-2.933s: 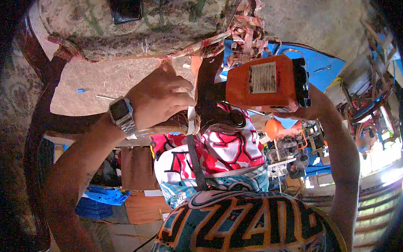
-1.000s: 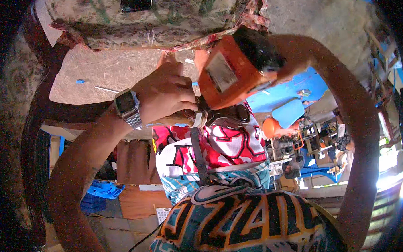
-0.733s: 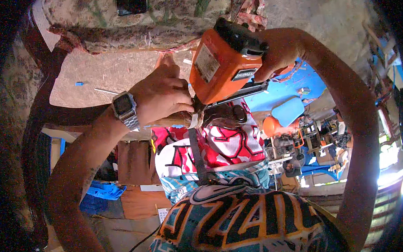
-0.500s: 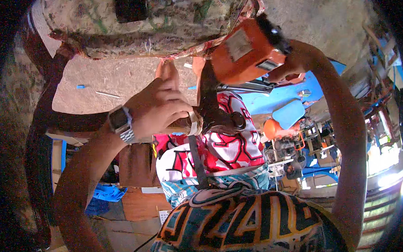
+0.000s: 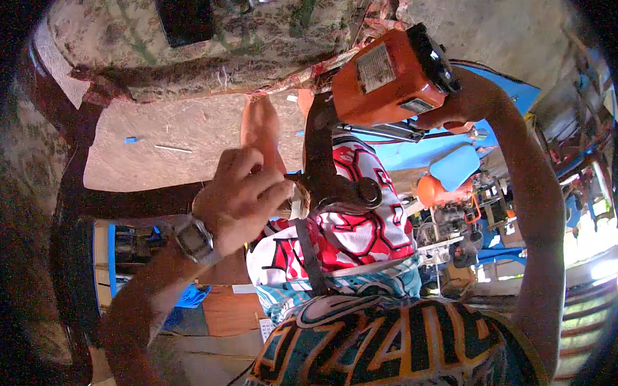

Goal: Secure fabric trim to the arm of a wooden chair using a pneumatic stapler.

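From the head view, your right hand (image 5: 455, 103) is clamped around the boxy orange power tool (image 5: 386, 74), raised at upper right against the frayed edge of the floral fabric (image 5: 249, 38). Your left hand (image 5: 244, 195), wearing a wristwatch (image 5: 195, 239), has its fingers curled together just beside the dark curved wooden frame (image 5: 329, 172). Bare, rough board (image 5: 178, 150) lies to the left.

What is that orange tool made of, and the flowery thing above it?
The orange tool looks like hard plastic: smooth, slightly glossy casing with a flat label. Its dark front part seems metal or plastic; too blurred to tell. The right hand holds it. The flowery thing looks like woven cloth, matt, with frayed threads along its edge.
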`<action>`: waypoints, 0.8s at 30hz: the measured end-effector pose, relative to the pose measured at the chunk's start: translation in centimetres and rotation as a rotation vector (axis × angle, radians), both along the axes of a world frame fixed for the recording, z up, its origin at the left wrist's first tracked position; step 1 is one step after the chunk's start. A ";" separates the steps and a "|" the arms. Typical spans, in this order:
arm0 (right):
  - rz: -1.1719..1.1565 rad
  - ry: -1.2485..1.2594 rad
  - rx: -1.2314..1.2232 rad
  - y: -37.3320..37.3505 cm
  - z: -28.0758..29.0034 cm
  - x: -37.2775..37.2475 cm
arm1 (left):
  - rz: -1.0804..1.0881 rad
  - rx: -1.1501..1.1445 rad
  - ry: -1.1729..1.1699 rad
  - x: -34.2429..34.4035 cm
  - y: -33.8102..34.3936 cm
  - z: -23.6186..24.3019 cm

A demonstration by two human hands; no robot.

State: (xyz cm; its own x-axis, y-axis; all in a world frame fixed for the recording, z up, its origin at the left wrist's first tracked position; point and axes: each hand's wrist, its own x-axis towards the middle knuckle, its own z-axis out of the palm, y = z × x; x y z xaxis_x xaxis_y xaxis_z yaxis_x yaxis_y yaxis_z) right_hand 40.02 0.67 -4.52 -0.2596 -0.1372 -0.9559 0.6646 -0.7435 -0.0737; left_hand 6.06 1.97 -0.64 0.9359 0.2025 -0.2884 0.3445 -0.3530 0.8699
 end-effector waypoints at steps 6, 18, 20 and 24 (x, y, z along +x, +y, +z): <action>0.163 -0.022 0.015 0.8 -0.3 -0.5 | 0.012 0.023 0.231 0.3 -0.3 2.4; 0.064 0.004 0.190 -1.0 -0.7 1.8 | -0.102 0.247 0.596 0.4 -4.0 6.9; -0.040 -0.085 0.017 -0.7 -1.0 1.5 | -0.042 0.212 0.614 0.6 -4.1 7.2; -0.023 -0.103 0.026 -1.3 -1.9 2.4 | 0.043 0.154 0.635 -0.1 -4.8 7.0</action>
State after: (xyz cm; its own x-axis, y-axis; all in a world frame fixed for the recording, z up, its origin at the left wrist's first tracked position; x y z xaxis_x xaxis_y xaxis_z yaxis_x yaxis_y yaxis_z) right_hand 42.38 -0.68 -6.41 -0.1625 -0.1069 -0.9809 0.6524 -0.7575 -0.0255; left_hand 6.00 -2.85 6.39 0.5829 0.3194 -0.7472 0.7914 -0.4316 0.4329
